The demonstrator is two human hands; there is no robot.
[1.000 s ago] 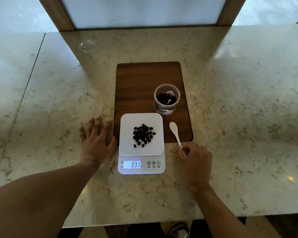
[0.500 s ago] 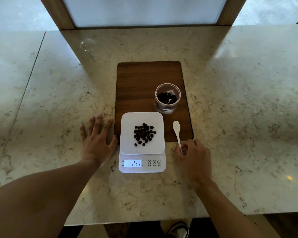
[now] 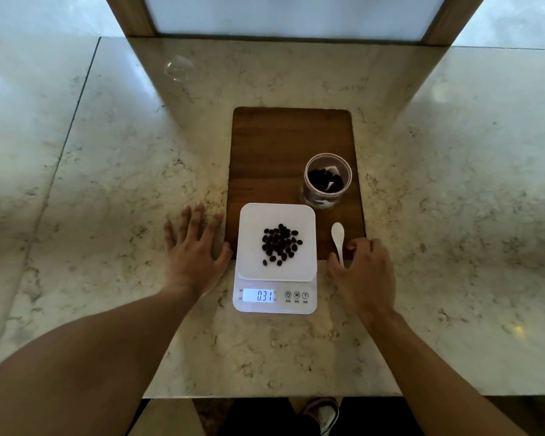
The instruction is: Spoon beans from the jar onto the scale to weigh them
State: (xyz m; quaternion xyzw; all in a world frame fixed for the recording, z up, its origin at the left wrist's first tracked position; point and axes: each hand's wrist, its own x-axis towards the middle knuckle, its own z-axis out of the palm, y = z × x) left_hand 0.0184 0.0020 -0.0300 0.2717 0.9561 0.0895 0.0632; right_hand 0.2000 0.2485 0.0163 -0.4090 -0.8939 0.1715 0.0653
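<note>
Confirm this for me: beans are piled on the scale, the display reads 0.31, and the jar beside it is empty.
Not quite. In the head view the jar still holds dark beans. The rest stands: beans are piled on the scale, and its display reads 0.31.

We count one white digital scale (image 3: 276, 272), one dark wooden board (image 3: 291, 146), one clear plastic jar (image 3: 327, 180) and one white spoon (image 3: 338, 240). We see two bare hands, the left hand (image 3: 195, 250) and the right hand (image 3: 365, 272). The dark beans (image 3: 280, 243) on the scale form one pile, too many for us to count exactly.
</note>
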